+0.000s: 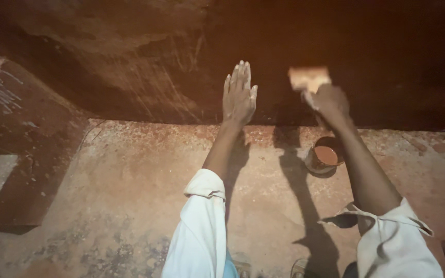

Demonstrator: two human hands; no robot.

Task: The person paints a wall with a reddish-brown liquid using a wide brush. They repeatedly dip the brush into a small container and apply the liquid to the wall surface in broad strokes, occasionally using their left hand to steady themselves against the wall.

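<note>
the left hand (239, 95) lies flat against the dark reddish-brown wall (130, 62), its fingers (242, 72) stretched straight and close together, pointing upward, holding nothing; pale dust or paint clings to the fingertips and along the edge of the palm. the right hand (330, 100) is just beside it, to the right and at about the same height, its fingers curled tight around the handle of a wide paintbrush (309, 78) whose pale bristle block points up and touches the wall. the wall looks wet and glossy around the brush and shows scratch marks and a lighter, uneven patch to the left. below the hands the wall meets a rough, speckled concrete floor (130, 180). a small round tin of reddish-brown paint (324, 156) stands on the floor close to the wall, directly under the right forearm, which partly hides its far rim. both arms wear white sleeves (202, 226) rolled up to about the elbow. strong shadows of the arms fall across the floor toward the wall. on the far left a darker slab (21, 144) lies against the floor.
</note>
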